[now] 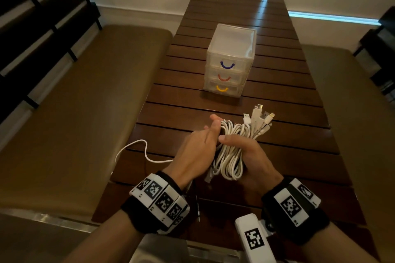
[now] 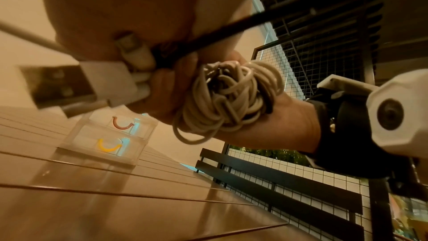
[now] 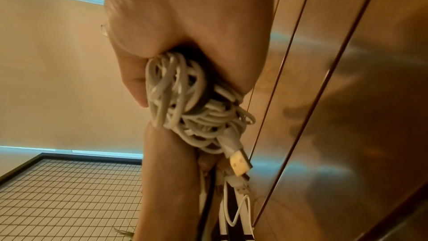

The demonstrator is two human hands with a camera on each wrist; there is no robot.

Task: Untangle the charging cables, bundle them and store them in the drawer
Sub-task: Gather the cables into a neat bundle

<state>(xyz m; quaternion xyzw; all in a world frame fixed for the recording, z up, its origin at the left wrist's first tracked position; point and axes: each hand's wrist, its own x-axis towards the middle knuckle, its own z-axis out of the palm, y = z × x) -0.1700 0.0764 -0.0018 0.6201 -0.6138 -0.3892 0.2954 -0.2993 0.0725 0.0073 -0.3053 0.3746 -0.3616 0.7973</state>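
A coil of white charging cables point(image 1: 230, 153) is held just above the near end of the table. My right hand point(image 1: 241, 149) grips it around the middle, thumb on top, and the coil point(image 3: 185, 109) fills that palm. Several connectors point(image 1: 260, 119) fan out of the far end. My left hand point(image 1: 205, 134) lies against the coil's left side with its fingers straight. One white cable point(image 1: 136, 149) trails loose from under it over the table's left edge. The clear drawer unit point(image 1: 230, 57) stands farther back, its blue, red and yellow-handled drawers all pushed in.
The dark slatted wooden table point(image 1: 213, 28) runs away from me between a brown padded bench on the left point(image 1: 85, 113) and another on the right point(image 1: 352, 113). A thin black cable with a metal plug point(image 1: 198, 209) hangs below my left wrist.
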